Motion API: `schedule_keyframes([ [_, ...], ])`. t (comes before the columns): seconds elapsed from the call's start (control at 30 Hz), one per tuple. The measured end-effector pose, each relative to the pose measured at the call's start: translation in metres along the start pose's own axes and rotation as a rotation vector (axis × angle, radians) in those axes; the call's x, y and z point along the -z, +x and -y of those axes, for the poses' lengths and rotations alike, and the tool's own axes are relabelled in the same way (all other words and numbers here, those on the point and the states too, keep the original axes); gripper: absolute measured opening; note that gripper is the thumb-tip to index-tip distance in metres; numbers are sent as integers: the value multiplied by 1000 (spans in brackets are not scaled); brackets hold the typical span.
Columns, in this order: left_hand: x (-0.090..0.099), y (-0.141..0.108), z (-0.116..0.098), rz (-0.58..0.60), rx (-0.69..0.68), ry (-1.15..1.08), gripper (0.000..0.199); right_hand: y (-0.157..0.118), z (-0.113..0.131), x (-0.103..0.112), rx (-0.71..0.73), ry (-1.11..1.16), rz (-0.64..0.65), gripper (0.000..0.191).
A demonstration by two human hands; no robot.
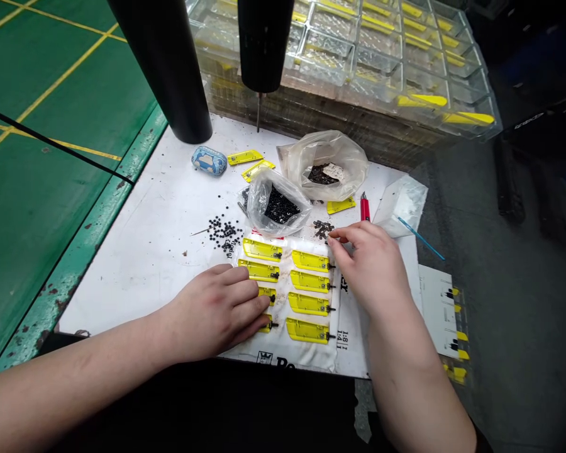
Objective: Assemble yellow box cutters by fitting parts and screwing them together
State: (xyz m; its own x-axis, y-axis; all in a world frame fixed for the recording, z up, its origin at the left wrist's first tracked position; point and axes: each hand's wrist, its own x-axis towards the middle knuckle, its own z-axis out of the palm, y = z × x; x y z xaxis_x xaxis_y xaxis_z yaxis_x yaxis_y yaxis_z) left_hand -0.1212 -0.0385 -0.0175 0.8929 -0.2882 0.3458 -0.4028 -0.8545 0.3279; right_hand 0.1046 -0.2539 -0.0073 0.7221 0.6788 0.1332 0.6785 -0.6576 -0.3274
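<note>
The tabletop [146,251] bears eight aligned yellow casings [308,305], left fingers [243,293] loose over some, right fingers [347,233] of unclear grip.

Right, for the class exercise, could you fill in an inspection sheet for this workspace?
Surface: white tabletop, with a printed white sheet near its front edge.
Job's things: yellow pieces in two columns on the sheet; loose black round parts; a cluster of small dark parts.
Clutter: blue tin, red cutter.
Hands: left hand covers part of the left column; right hand has its fingertips beside the small dark parts. Whether either grips anything is unclear.
Cables: one thin black cord at far left.
Surroundings: clear compartment trays behind; black bit-tipped tool overhead.
</note>
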Motion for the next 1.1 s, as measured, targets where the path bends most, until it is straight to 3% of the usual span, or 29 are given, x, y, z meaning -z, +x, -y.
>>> schedule_keyframes([
  [1.1,3,-1,5,-85,-17,-126,17,7,11,-12,-42,-51,-12,22],
])
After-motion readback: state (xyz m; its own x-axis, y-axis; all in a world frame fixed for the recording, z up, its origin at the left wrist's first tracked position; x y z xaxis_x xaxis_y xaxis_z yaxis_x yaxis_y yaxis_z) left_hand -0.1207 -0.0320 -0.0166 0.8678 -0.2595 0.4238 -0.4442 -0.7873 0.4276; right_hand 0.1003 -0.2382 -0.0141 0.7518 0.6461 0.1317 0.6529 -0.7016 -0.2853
